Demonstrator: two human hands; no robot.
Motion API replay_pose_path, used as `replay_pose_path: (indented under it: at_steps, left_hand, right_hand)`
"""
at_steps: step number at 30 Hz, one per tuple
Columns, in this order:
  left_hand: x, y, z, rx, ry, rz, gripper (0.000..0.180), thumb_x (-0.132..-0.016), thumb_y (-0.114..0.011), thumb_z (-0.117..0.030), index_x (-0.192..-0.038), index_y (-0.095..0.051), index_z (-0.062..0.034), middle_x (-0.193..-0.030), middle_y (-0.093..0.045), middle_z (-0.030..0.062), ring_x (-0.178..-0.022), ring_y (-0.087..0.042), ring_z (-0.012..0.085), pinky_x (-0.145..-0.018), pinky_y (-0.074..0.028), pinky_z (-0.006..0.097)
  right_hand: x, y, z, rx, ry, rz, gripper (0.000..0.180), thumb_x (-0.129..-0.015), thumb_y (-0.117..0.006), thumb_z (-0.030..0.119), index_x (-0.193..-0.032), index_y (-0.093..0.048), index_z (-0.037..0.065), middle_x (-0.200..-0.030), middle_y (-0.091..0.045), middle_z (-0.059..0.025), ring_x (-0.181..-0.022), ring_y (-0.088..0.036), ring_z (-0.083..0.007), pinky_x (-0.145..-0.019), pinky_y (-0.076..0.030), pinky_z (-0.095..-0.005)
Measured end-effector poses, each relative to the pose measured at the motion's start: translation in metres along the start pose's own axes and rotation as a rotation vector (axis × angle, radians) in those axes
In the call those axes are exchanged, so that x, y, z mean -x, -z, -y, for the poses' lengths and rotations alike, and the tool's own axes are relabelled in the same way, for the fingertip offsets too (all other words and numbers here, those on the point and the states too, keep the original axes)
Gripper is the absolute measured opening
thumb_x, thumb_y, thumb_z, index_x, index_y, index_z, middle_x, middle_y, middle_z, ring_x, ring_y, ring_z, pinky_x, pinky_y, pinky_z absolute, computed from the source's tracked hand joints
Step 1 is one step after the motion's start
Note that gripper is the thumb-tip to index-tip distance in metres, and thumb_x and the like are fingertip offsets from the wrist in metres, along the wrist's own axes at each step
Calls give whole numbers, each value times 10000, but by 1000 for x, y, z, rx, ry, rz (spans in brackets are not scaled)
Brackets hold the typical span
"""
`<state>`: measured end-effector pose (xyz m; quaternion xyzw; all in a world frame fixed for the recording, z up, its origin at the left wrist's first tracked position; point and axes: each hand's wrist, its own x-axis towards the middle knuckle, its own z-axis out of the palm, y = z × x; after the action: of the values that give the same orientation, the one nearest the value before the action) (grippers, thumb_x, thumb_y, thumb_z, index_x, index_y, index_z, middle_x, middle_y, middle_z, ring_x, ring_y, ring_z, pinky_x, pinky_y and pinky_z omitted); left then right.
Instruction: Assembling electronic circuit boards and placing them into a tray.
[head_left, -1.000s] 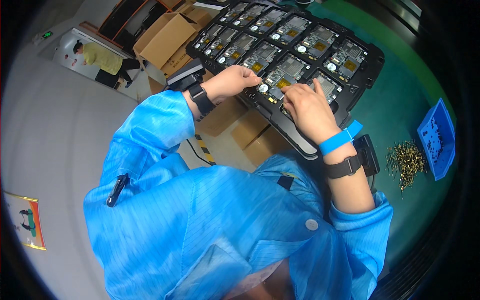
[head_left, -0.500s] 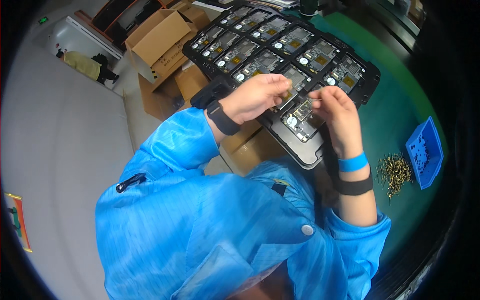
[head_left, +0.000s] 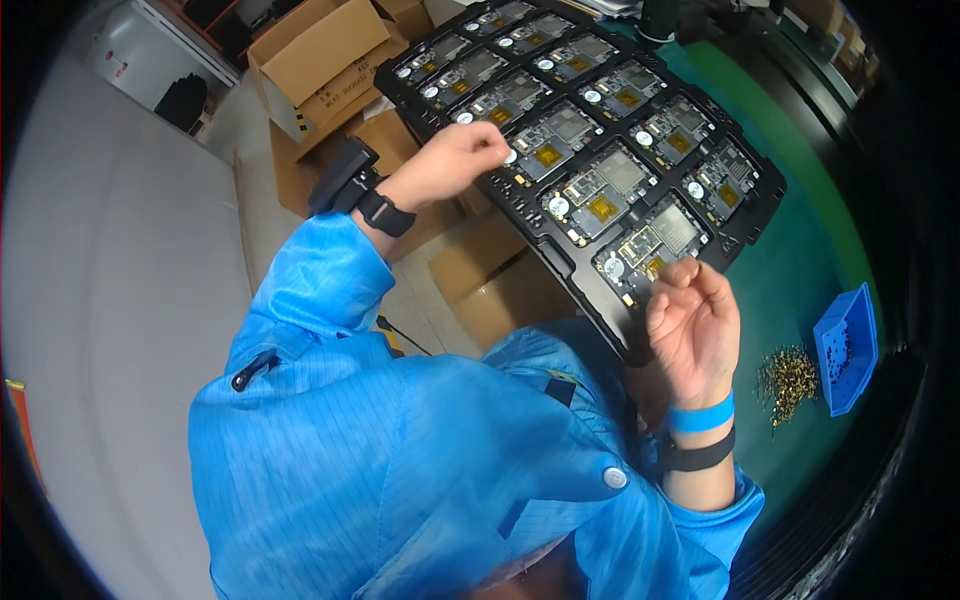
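A black tray holds rows of circuit boards with silver shields, amber patches and round white stickers. Over its left edge, my left hand is closed with fingers curled together, near a board; anything between its fingertips is hidden. My right hand is at the tray's near right corner, palm showing, fingers loosely bent and thumb apart. I see nothing in that palm. Just beyond its fingertips lies the nearest circuit board, partly covered by them. Another board sits behind that one.
On the green mat to the right are a heap of small gold and black pieces and a blue bin with small dark bits. Cardboard boxes stand on the floor at the left. A dark cylindrical object stands behind the tray.
My hands have moved apart: the left went up and left, the right lower and turned its palm into view. The nearest board is more exposed. A person at far left is out of view.
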<state>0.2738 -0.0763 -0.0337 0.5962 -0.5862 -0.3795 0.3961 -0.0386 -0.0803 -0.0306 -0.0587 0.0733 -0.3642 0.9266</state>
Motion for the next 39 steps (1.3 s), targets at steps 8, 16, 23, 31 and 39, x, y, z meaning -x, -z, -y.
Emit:
replay_pose_path:
  at_steps: [8,16,23,31,39]
  left_hand:
    - [-1,-5,-11,-317,-123,134,134,-812,-538,-138,-821,-558,-7,-740,-595,96,-675,-565,183,-623,-446,289]
    - [-7,-5,-4,-335,-123,124,135,-816,-556,-144,-843,-556,-12,-744,-578,57,-683,-541,135,-632,-437,275]
    - [-31,36,15,-606,-281,-88,113,-777,-554,-131,-807,-579,-25,-760,-577,112,-721,-570,257,-651,-451,337]
    - [-46,65,16,-708,-308,164,107,-771,-571,-130,-823,-585,-36,-795,-572,98,-740,-571,252,-671,-451,332]
    - [-44,81,13,-842,-306,198,96,-738,-611,-125,-810,-603,-63,-788,-564,86,-756,-573,253,-671,-452,346]
  right_hand:
    - [-22,5,13,116,90,-81,173,-861,-424,121,-936,-512,-9,-868,-553,-113,-792,-550,-183,-723,-492,-314]
    - [-27,6,21,-87,63,30,143,-865,-415,97,-917,-494,-11,-832,-503,-91,-700,-479,-150,-674,-479,-288]
    - [-25,-7,18,13,112,-248,116,-854,-388,16,-935,-470,2,-777,-461,-59,-649,-432,-119,-626,-463,-245]
    - [-17,-7,22,-90,10,-207,159,-850,-386,29,-959,-502,18,-571,-287,29,-472,-248,-62,-417,-277,-188]
    - [-19,-15,21,171,74,-326,135,-853,-446,138,-902,-491,20,-493,-194,53,-406,-185,-55,-378,-231,-202]
